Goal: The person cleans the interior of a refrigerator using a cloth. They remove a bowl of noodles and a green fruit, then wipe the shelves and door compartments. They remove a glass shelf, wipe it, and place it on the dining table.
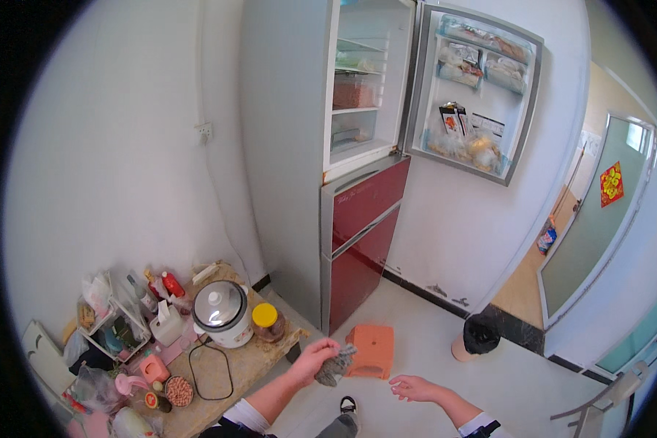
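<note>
My left hand [316, 358] grips a crumpled grey cloth [335, 368], which hangs from the fingers. My right hand [413, 387] is held out over the floor with fingers slightly curled and apart, holding nothing. Below and between the two hands stands an orange plastic stool [373, 347]. Ahead is a refrigerator with red lower drawers [368, 202]. Its upper door [473, 96] is swung wide to the right, with bagged food in the door racks. Inside the upper compartment are glass shelves, a container of reddish-brown contents [355, 93] and a clear drawer [353, 134].
A table [252, 378] at left bears a rice cooker [222, 315], a yellow-lidded jar [267, 322], a bowl of peanuts [179, 391] and a loose power cord [231, 378]. To the right are a lined trash bin [477, 338], a grey chair [602, 402] and a glazed door [597, 219].
</note>
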A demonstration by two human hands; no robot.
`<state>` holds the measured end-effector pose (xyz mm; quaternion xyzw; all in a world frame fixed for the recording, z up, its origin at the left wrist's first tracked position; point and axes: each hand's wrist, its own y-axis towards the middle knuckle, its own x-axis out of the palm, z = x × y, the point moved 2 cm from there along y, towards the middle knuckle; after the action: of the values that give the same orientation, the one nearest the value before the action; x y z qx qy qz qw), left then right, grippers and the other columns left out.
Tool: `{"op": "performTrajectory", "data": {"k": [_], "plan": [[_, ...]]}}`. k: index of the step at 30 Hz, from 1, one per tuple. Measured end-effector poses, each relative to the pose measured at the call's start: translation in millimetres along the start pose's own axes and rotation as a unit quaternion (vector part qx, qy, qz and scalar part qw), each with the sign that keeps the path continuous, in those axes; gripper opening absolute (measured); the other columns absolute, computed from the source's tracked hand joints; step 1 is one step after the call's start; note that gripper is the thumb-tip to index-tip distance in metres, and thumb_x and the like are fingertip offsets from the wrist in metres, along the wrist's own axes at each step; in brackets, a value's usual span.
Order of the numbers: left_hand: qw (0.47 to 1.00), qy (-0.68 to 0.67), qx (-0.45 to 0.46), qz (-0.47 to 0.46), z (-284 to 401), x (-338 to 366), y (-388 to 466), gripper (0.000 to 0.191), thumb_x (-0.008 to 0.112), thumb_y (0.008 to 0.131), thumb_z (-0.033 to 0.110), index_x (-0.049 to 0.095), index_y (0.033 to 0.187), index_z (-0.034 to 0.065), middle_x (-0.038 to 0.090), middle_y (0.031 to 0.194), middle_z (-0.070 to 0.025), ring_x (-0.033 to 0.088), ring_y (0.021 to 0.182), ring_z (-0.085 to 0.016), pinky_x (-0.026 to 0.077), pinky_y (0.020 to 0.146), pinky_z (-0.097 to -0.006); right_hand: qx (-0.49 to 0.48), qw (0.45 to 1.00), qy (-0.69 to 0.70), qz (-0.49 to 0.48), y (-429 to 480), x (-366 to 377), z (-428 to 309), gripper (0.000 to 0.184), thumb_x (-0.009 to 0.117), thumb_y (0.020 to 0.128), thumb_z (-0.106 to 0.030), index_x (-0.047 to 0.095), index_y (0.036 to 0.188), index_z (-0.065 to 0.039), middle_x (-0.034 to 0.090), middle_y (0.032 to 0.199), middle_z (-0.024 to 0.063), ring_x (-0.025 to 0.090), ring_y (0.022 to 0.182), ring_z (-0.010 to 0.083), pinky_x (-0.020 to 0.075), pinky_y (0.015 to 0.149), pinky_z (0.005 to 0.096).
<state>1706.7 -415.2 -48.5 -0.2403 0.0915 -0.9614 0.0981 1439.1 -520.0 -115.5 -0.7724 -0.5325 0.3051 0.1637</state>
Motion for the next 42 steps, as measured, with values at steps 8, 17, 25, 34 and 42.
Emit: {"op": "performTrajectory", "data": {"k": [8, 17, 25, 34, 42], "plan": [[0.961, 0.182, 0.191, 0.087, 133.0, 18.2, 142.5, 0.013, 0.062, 0.081, 0.015, 0.053, 0.081, 0.0066, 0.052, 0.072, 0.0046, 0.046, 0.065, -0.003, 0.038, 0.06, -0.0176, -0.054, 0.995, -0.058, 0.058, 59.7, -164.7, -22.1, 0.035, 0.052, 0.086, -0.033, 0.052, 0.11, -0.008, 0.06, 0.097, 0.0054, 0.057, 0.077, 0.0116, 0.0472, 0.065, 0.0287], [0.907, 0.261, 0.303, 0.134, 229.6, 54.8, 236.0, 0.014, 0.062, 0.081, 0.015, 0.052, 0.084, 0.0045, 0.053, 0.072, 0.0034, 0.047, 0.067, -0.004, 0.04, 0.059, -0.0196, 0.001, 0.993, 0.009, 0.119, 54.5, -306.9, -64.1, 0.031, 0.05, 0.089, -0.027, 0.052, 0.111, -0.007, 0.059, 0.094, 0.0038, 0.057, 0.081, 0.0115, 0.0467, 0.068, 0.0257], [0.87, 0.276, 0.37, 0.177, 260.6, 52.4, 301.1, 0.014, 0.062, 0.081, 0.013, 0.052, 0.086, 0.0037, 0.052, 0.071, 0.003, 0.047, 0.066, -0.004, 0.04, 0.059, -0.0194, -0.14, 0.961, -0.172, 0.163, 115.4, -391.3, -143.6, 0.026, 0.052, 0.087, -0.024, 0.056, 0.104, -0.004, 0.061, 0.086, 0.0057, 0.058, 0.076, 0.0114, 0.0468, 0.07, 0.0264], [0.745, 0.434, 0.44, 0.249, 308.3, 41.4, 405.8, 0.016, 0.064, 0.077, 0.012, 0.055, 0.086, 0.0026, 0.056, 0.079, -0.0086, 0.054, 0.071, -0.018, 0.044, 0.065, -0.0276, -0.253, 0.922, -0.273, 0.11, 215.1, -508.0, -264.0, 0.03, 0.053, 0.086, -0.029, 0.056, 0.106, -0.008, 0.063, 0.091, 0.0112, 0.06, 0.082, 0.0232, 0.0473, 0.074, 0.0317], [0.68, 0.516, 0.444, 0.273, 412.5, 86.2, 452.0, 0.013, 0.065, 0.076, 0.012, 0.057, 0.084, 0.0057, 0.054, 0.08, -0.01, 0.055, 0.068, -0.028, 0.045, 0.059, -0.0329, -0.331, 0.885, -0.309, 0.109, 257.7, -611.7, -394.5, 0.029, 0.053, 0.085, -0.029, 0.057, 0.105, -0.008, 0.063, 0.091, 0.011, 0.06, 0.081, 0.0234, 0.0469, 0.072, 0.0305]]}}
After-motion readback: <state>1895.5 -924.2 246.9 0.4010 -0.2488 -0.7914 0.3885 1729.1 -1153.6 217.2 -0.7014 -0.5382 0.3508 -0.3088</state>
